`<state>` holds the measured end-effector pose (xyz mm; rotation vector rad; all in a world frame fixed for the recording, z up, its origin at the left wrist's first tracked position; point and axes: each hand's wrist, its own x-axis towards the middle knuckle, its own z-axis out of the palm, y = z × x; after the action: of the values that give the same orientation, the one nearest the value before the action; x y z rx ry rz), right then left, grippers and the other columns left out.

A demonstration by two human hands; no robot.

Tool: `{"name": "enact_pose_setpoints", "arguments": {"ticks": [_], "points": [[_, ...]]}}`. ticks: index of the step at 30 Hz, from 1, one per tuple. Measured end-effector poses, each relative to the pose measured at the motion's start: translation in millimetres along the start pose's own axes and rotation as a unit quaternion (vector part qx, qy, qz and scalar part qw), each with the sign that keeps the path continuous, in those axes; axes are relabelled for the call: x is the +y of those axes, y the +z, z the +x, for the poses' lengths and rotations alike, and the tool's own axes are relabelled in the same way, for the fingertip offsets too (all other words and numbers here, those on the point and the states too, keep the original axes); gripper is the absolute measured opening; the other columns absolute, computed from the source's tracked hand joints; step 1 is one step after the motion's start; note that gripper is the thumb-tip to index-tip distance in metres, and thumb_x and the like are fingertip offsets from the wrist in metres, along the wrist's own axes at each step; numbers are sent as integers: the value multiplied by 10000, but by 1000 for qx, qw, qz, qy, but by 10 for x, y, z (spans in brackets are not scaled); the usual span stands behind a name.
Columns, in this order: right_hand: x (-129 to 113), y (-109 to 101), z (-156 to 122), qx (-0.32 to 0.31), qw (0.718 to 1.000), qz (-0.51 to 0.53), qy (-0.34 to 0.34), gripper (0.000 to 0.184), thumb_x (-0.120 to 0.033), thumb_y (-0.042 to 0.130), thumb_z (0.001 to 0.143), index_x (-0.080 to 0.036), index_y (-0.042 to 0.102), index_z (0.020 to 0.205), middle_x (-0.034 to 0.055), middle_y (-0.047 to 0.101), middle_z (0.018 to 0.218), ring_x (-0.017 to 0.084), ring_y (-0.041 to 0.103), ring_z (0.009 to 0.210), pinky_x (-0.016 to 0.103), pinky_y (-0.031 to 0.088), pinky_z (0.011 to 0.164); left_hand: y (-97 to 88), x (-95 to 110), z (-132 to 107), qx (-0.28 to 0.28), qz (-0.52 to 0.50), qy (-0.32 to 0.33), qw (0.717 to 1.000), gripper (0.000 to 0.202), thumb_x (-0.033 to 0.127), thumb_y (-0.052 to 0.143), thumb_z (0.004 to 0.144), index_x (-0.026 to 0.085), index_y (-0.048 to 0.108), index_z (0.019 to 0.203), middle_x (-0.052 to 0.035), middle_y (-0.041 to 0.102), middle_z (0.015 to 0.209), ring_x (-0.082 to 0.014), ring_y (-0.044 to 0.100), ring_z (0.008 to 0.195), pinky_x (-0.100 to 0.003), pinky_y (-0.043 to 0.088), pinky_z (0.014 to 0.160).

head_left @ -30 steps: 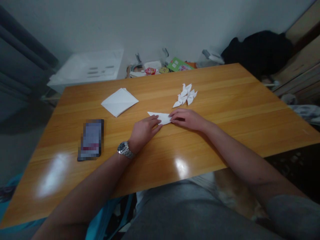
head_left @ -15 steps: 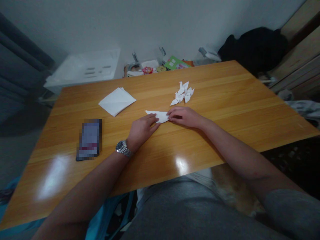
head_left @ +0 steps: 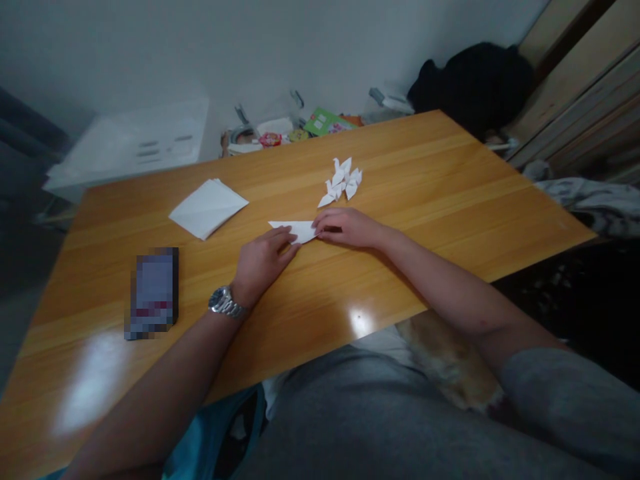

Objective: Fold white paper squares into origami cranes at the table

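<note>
Near the frame's middle, on the table [head_left: 450, 180], the folded paper [head_left: 296, 230] is kept where it was a second ago, pressed under the flat, outstretched left hand [head_left: 260, 263] and met at its right tip by the curled right hand [head_left: 347, 228] (whether pinched or merely pressed cannot be told), so the crease is judged unfinished.

A white paper triangle [head_left: 299, 230], matt and smooth with crisp creases, lies under the fingertips of the left hand [head_left: 260, 263] and right hand [head_left: 347, 228]. The wooden table [head_left: 450, 193] beneath is varnished and glossy, its grain streaked with glare. Just beyond the right hand sit small folded figures [head_left: 341, 183] of the same matt paper. A polished metal watch [head_left: 223, 301] gleams behind the left hand.
</note>
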<state>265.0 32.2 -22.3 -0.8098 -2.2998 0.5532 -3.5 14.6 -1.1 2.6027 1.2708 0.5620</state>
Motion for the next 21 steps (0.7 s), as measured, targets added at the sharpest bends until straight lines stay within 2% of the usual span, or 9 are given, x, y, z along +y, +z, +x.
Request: {"name": "enact_pose_setpoints", "arguments": {"ticks": [6,10,21], "points": [[17,13,35,5,1000,-4,-16,146,-247,605,969,-162,722,952,121,724,1083,212,667,1012,359,509,909,-53,19,10,-8,19,-8,1000,318,430,540,998,235,759,1118,-34,679,1355,-263,676,1179,-389,540,1016],[25,22,52,0,1000,-3,-13,132,-243,601,967,-177,714,956,105,718,1085,204,665,1008,359,508,909,-71,17,13,-10,27,-1,1000,328,439,530,1002,239,767,1110,-34,680,1353,-265,685,1160,-387,556,987],[2,29,49,-13,1000,-11,2,127,-239,593,972,-195,710,949,92,721,1081,203,654,1015,359,494,924,-29,-17,-5,-12,12,2,1000,308,410,540,1002,234,761,1125,-52,675,1358,-260,691,1154,-407,555,1003]]}}
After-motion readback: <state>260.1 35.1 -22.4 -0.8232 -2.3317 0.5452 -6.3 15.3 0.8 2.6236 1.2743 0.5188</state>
